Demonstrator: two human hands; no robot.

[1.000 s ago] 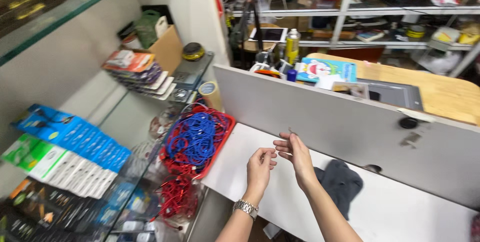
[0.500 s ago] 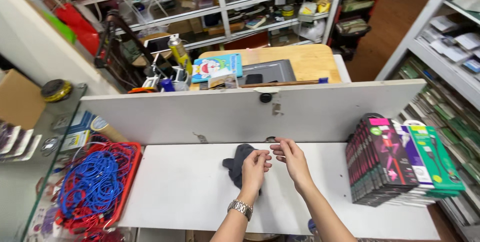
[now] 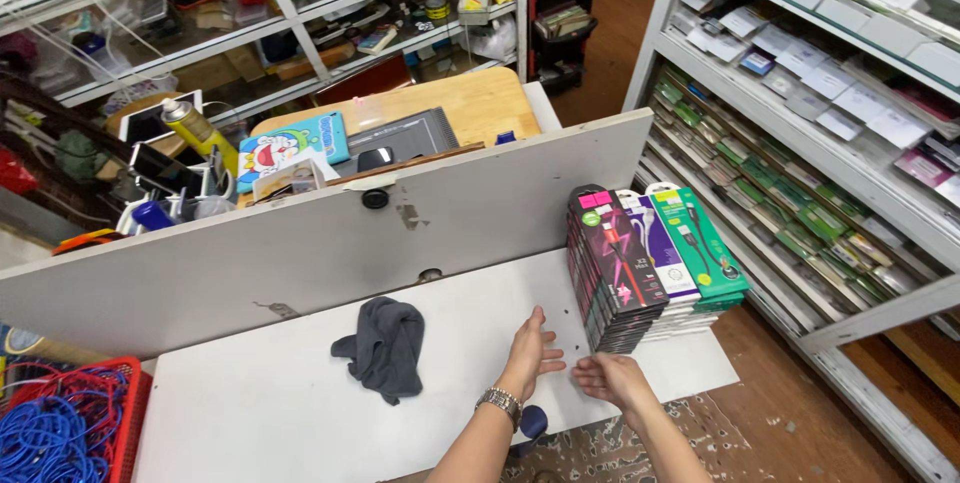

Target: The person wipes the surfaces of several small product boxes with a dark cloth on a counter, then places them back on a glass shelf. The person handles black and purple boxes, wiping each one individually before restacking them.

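Right hand (image 3: 612,375) lies loosely curled, left hand (image 3: 530,351) flat with fingers spread, both empty on the white counter (image 3: 270,403). Just right of them stands the stack of flat cable boxes (image 3: 640,268), long axis running away towards the white partition (image 3: 300,243). Grey cloth (image 3: 385,345) lies left

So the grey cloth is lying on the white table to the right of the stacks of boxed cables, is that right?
Not quite. In the head view the grey cloth lies on the white table to the left of the stacks of boxed cables, not the right.
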